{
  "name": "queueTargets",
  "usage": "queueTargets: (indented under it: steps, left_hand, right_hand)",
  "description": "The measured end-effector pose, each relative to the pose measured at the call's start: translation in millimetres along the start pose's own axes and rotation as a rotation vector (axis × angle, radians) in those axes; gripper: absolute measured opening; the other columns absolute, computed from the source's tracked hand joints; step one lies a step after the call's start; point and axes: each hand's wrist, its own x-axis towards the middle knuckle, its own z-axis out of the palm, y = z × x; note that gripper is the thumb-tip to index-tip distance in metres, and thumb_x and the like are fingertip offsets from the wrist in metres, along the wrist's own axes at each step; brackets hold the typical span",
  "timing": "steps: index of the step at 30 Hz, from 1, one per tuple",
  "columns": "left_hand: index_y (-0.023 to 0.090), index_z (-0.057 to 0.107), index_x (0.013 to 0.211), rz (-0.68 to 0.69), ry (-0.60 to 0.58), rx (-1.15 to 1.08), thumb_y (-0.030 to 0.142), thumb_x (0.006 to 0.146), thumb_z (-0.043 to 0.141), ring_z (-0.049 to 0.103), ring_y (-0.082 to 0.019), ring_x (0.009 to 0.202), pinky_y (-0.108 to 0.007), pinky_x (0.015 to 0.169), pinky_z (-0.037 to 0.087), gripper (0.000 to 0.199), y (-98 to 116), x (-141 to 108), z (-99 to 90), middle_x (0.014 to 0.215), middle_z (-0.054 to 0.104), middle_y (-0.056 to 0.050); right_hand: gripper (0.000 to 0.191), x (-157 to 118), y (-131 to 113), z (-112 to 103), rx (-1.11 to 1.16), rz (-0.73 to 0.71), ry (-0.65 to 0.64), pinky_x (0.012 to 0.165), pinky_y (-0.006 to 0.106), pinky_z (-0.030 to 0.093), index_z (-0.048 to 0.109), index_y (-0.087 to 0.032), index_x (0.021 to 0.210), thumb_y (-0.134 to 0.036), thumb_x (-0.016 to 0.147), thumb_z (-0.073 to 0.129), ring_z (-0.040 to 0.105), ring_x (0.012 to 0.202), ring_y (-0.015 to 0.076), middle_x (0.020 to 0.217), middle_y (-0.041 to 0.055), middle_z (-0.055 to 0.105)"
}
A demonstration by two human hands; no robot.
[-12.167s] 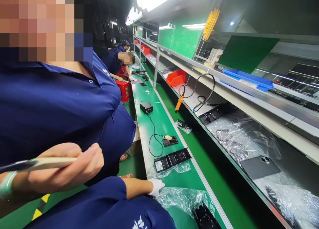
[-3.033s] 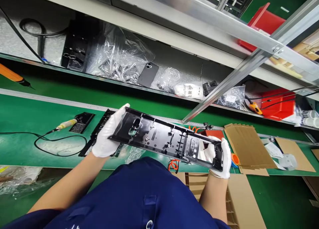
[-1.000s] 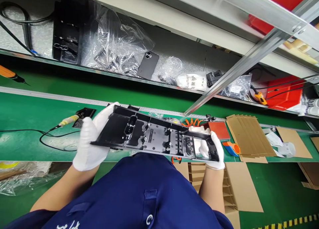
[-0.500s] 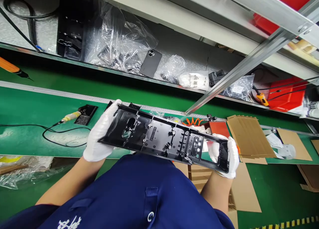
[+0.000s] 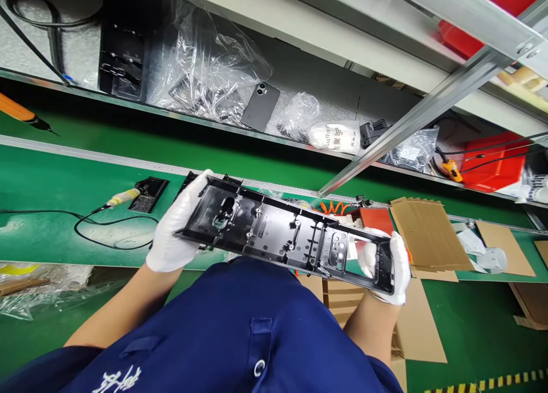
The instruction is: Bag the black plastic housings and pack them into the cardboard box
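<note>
A long black plastic housing (image 5: pixel 276 233) is held up in front of my body, its ribbed inner side facing me. White-gloved, my left hand (image 5: pixel 177 227) grips its wide left end, with the fingers hidden behind it. My right hand (image 5: pixel 398 270), also in a white glove, is closed round the narrow right end; some of its fingers show through the rectangular opening there. Between the two hands the housing slopes down to the right. Small posts, ribs and round holes are visible inside it.
A yellow-handled corded tool (image 5: pixel 124 197) lies on the green bench (image 5: pixel 38 182) at left. Cardboard sheets (image 5: pixel 428 233) are at right. The shelf above bears a phone (image 5: pixel 261 106), plastic bags (image 5: pixel 214 68) and a red bin (image 5: pixel 492 162). A metal strut (image 5: pixel 402 125) crosses diagonally.
The left end of the housing has shifted slightly right with my left hand, and the housing's tilt has changed a little. Both hands keep their hold.
</note>
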Motion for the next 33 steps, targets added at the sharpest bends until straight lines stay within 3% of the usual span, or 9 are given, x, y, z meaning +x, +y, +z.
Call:
queueTargets:
  steps: [5, 9, 19, 24, 28, 33]
  left_hand:
    - [0.023, 0.068, 0.135, -0.022, 0.016, -0.016, 0.049, 0.087, 0.071, 0.052, -0.032, 0.140, -0.047, 0.125, 0.036, 0.054, 0.0, 3.4, 2.2, 0.145, 0.063, -0.005]
    - [0.022, 0.070, 0.132, -0.041, 0.029, -0.029, 0.053, 0.084, 0.073, 0.055, -0.030, 0.137, -0.043, 0.122, 0.041, 0.058, 1.0, 4.7, 3.7, 0.141, 0.065, -0.005]
    - [0.022, 0.072, 0.129, -0.076, 0.036, -0.019, 0.058, 0.089, 0.066, 0.054, -0.031, 0.138, -0.044, 0.122, 0.041, 0.054, 0.3, 5.6, 2.6, 0.139, 0.067, -0.005]
    - [0.022, 0.069, 0.133, -0.110, 0.093, -0.002, 0.054, 0.081, 0.074, 0.059, -0.036, 0.131, -0.052, 0.116, 0.048, 0.060, 8.1, 5.0, 6.2, 0.134, 0.070, -0.006]
    - [0.022, 0.067, 0.136, -0.068, 0.071, -0.008, 0.050, 0.088, 0.065, 0.056, -0.036, 0.135, -0.051, 0.117, 0.047, 0.056, 10.5, 3.8, 7.7, 0.136, 0.068, -0.007]
    - [0.023, 0.067, 0.136, -0.029, 0.057, 0.006, 0.045, 0.096, 0.053, 0.050, -0.032, 0.142, -0.049, 0.121, 0.042, 0.048, 7.1, 2.3, 6.0, 0.139, 0.067, -0.002]
  right_hand:
    - [0.047, 1.8, -2.5, 7.2, 0.027, 0.021, 0.006, 0.032, 0.034, 0.015, 0.073, -0.019, 0.107, -0.057, 0.101, 0.046, 0.036, 0.032, 0.0149, 0.043, -0.0002, 0.049]
    - [0.047, 2.7, -3.9, 10.4, 0.031, 0.057, 0.015, 0.031, 0.033, 0.013, 0.073, -0.020, 0.102, -0.059, 0.100, 0.047, 0.034, 0.029, 0.0140, 0.042, -0.0014, 0.047]
    - [0.053, 6.5, -0.3, 6.8, 0.008, 0.117, -0.022, 0.028, 0.033, 0.016, 0.067, -0.025, 0.090, -0.070, 0.098, 0.042, 0.031, 0.027, 0.0152, 0.036, -0.0024, 0.043]
    - [0.050, 0.0, -2.2, 15.6, 0.032, 0.113, 0.054, 0.028, 0.032, 0.019, 0.067, -0.025, 0.098, -0.069, 0.098, 0.044, 0.036, 0.029, 0.0155, 0.043, -0.0026, 0.046]
    - [0.048, -4.3, -6.1, 22.1, -0.018, 0.072, 0.103, 0.029, 0.034, 0.019, 0.067, -0.027, 0.095, -0.070, 0.097, 0.044, 0.038, 0.030, 0.0164, 0.045, -0.0013, 0.049]
    - [0.047, -2.9, -9.1, 27.0, -0.014, 0.087, 0.069, 0.030, 0.032, 0.016, 0.067, -0.028, 0.091, -0.070, 0.095, 0.047, 0.034, 0.029, 0.0154, 0.041, -0.0023, 0.046]
